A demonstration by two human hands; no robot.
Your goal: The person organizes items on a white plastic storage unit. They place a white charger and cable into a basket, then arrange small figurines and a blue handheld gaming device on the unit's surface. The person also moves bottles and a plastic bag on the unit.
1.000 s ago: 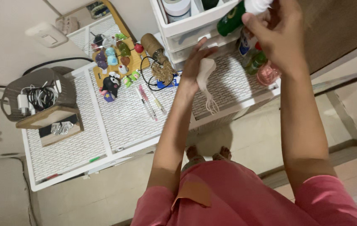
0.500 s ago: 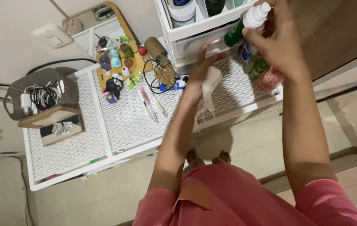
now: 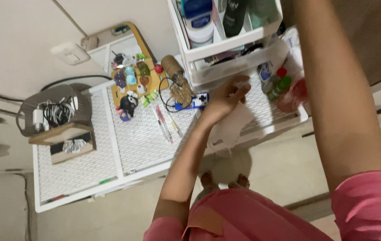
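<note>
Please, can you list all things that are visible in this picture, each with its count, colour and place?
table: one, white woven top, across the middle
drawer organizer: one, white, on the table, upper right
bottles in organizer: three at least, one white and blue, others dark and green, top compartments
small bottles: a few, green with red cap, beside the organizer
yellow tray: one, holding small colourful figurines
pens: about three, pink and red, table middle
grey basket: one, with cables and a white charger, left
wooden box: one, brown, left
wall switch: one, cream, upper left
white cloth: one, held in the left hand
left hand: at the drawer front, gripping the cloth
right hand: out of view; only the forearm shows
</note>
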